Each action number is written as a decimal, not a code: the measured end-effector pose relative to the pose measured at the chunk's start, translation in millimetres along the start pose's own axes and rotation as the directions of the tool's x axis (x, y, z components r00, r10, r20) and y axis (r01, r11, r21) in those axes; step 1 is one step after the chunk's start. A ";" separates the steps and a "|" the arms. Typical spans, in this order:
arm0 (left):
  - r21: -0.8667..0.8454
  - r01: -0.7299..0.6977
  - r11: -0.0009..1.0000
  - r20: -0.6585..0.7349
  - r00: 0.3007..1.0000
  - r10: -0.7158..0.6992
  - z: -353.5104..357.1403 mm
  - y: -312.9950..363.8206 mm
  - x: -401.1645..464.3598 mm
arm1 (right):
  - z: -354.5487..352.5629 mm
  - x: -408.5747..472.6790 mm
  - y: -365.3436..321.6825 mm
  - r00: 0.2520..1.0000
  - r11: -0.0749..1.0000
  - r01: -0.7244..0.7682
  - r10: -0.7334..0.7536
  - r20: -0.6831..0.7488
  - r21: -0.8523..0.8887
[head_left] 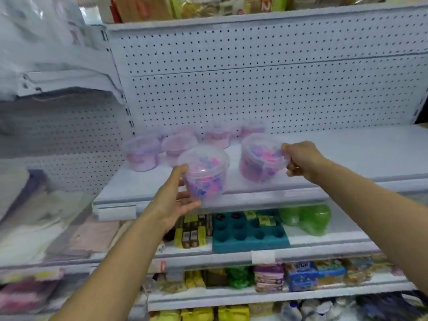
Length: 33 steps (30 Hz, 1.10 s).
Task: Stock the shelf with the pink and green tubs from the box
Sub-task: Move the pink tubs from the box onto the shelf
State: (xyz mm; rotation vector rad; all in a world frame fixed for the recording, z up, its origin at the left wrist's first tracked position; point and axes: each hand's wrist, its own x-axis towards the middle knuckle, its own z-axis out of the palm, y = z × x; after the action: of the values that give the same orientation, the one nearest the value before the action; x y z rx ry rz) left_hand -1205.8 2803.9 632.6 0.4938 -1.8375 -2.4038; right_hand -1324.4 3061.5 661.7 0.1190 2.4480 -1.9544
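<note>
Stocking was partly done: approx 4–5 clear round plastic tubs w/ pink contents (178,144) already stood at the back-left of the white metal shelf (347,156). Left hand (172,201) cupped another clear pink-filled tub (203,174) at the shelf's front edge, fingers half curled under it; right hand (301,162) pinched a second one (261,157) by its side, seemingly set on the shelf. Green tubs weren't up there yet & the box was out of view, so what's left – can't tell
</note>
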 end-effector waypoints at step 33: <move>-0.089 -0.027 0.996 0.099 0.994 0.036 -67.8 52.9 93.0 | 120.5 69.4 -15.2 0.832 0.462 0.544 -0.410 0.375 -0.701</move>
State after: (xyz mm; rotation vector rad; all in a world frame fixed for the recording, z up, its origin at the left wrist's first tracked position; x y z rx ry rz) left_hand -1280.7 2702.8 648.0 0.3405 -1.7535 -2.5183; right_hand -1399.6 2944.6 646.0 -0.7882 3.1716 -0.6490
